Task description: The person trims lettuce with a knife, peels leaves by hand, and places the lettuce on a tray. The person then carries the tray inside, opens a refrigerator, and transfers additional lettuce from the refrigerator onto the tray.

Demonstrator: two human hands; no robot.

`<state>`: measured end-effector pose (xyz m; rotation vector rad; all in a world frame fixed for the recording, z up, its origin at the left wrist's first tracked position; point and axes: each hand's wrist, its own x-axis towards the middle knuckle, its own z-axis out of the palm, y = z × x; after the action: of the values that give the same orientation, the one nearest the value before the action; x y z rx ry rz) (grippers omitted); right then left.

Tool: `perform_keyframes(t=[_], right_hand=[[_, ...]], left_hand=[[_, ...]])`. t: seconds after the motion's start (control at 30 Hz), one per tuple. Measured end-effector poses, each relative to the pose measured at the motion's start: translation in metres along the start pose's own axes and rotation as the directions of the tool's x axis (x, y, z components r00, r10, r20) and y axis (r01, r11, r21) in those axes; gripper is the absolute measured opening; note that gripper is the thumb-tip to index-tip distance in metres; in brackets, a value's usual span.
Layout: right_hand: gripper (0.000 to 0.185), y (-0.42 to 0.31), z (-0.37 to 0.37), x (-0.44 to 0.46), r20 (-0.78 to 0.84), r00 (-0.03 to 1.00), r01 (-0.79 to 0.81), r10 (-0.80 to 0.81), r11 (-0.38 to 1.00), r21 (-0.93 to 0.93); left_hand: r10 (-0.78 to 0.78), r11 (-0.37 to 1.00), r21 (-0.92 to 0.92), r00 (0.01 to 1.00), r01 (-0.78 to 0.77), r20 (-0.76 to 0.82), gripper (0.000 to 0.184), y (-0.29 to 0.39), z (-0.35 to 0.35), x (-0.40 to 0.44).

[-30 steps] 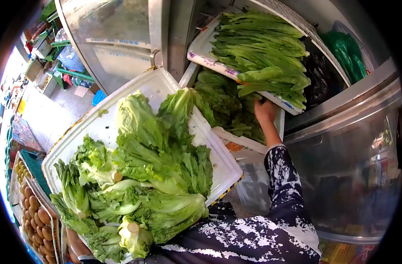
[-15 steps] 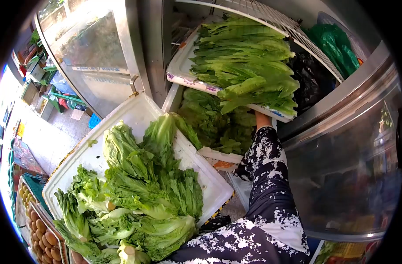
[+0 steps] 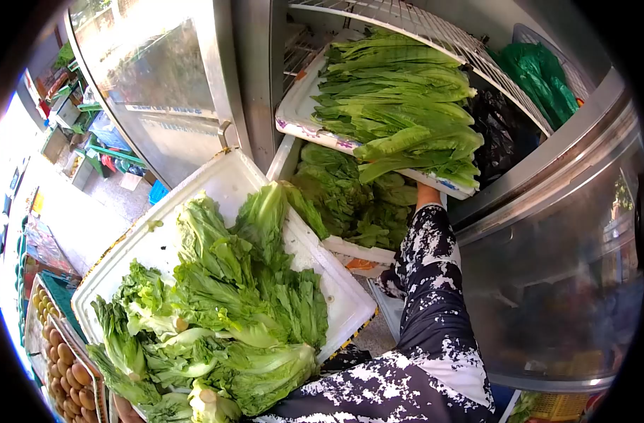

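Observation:
At the lower left edge, my left hand (image 3: 127,409) shows only in part, closed at the rim of a white foam lid (image 3: 227,169). Loose heads of leafy lettuce (image 3: 230,303) lie piled on that lid. My right hand (image 3: 428,194) reaches under the front edge of a second foam lid (image 3: 301,116) in the fridge; its fingers are hidden. Long-leaf lettuce (image 3: 399,99) lies in rows on this upper lid. Below it, a foam box (image 3: 357,248) holds darker leafy greens (image 3: 336,190).
A wire shelf (image 3: 435,32) crosses above the upper lid. Green (image 3: 540,81) and black plastic bags (image 3: 494,116) sit to its right. Glass fridge doors stand at left (image 3: 153,77) and right (image 3: 547,282). Brown eggs (image 3: 68,374) fill a crate at lower left.
The whole view has shifted slightly, so the fridge contents appear a little further right and lower. My right hand stays under the upper lid, and the lettuce stays on both lids.

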<state>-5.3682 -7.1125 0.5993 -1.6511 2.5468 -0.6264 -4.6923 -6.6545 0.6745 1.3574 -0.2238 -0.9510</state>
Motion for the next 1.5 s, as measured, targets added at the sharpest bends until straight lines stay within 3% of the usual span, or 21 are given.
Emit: perform_keyframes(t=[0.63, 0.67, 0.7, 0.77, 0.93, 1.23, 1.33, 1.43, 1.5], right_hand=[[0.041, -0.003, 0.009, -0.017, -0.086, 0.993, 0.085, -0.079, 0.995, 0.061], [0.041, -0.002, 0.008, -0.018, -0.077, 0.993, 0.1, -0.094, 0.992, 0.077], [0.041, 0.0, 0.007, -0.018, -0.067, 0.992, 0.115, -0.109, 0.989, 0.091], [0.041, 0.007, 0.002, -0.02, -0.019, 0.985, 0.173, -0.173, 0.973, 0.15], [0.041, 0.022, -0.01, -0.024, 0.109, 0.943, 0.269, -0.314, 0.914, 0.305], [0.04, 0.02, -0.004, -0.03, 0.122, 0.898, 0.349, -0.424, 0.852, 0.391], [0.039, 0.007, -0.001, -0.046, 0.081, 0.911, 0.362, -0.404, 0.878, 0.313], [0.041, -0.008, -0.01, -0.065, 0.023, 0.95, 0.308, -0.31, 0.949, 0.067], [0.046, -0.015, -0.012, -0.078, -0.036, 0.97, 0.243, -0.242, 0.968, 0.059]], left_hand=[[-0.035, 0.999, 0.04, 0.999, 0.035, -0.002, 0.05, -0.003, -0.04, 0.008], [-0.019, 0.998, 0.056, 1.0, 0.019, -0.006, 0.05, -0.006, -0.048, 0.008], [0.148, 0.986, 0.074, 0.989, -0.15, 0.028, 0.049, -0.005, -0.033, -0.002], [-0.061, 0.998, -0.027, 0.997, 0.062, 0.039, 0.046, 0.002, -0.038, 0.002], [-0.013, 0.999, 0.044, 1.0, 0.012, 0.015, 0.047, 0.005, -0.012, -0.006], [0.026, 0.998, 0.053, 0.998, -0.024, -0.053, 0.051, 0.008, -0.001, -0.01], [0.048, 0.997, 0.061, 0.997, -0.044, -0.067, 0.052, 0.006, 0.003, -0.011], [0.062, 0.996, 0.063, 0.995, -0.057, -0.083, 0.053, 0.005, 0.002, -0.013], [0.08, 0.995, 0.061, 0.992, -0.074, -0.098, 0.054, 0.004, 0.001, -0.016]])
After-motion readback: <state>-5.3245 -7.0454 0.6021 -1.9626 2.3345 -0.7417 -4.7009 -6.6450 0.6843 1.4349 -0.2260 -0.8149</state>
